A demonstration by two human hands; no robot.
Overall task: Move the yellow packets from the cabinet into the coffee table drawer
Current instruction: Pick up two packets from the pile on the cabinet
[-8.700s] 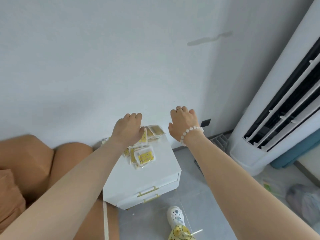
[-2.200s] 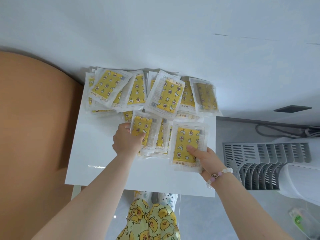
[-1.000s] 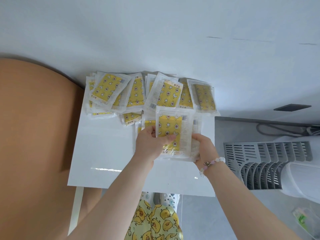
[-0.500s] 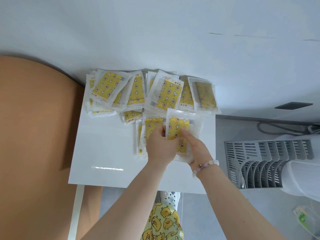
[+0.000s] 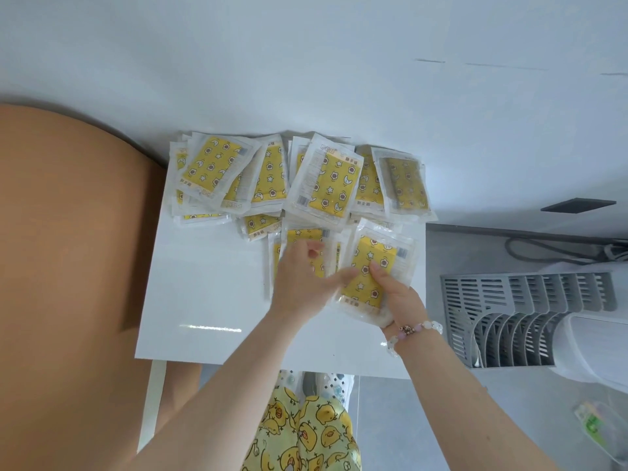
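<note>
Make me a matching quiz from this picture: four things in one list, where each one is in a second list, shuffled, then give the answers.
Things:
1. bracelet
2. sofa
3. grey grille
4. stack of packets

Places:
A. on the floor, right of the cabinet
B. gripped in the right hand
C. on the right wrist
D. left of the cabinet

Pairs: 1-C, 2-D, 3-A, 4-B

Your left hand (image 5: 299, 283) is covering most of the packets (image 5: 302, 234) beneath it; your right hand (image 5: 404, 300) is hiding its fingers behind the stack (image 5: 373, 256) you're holding, its print showing too small to read.
</note>
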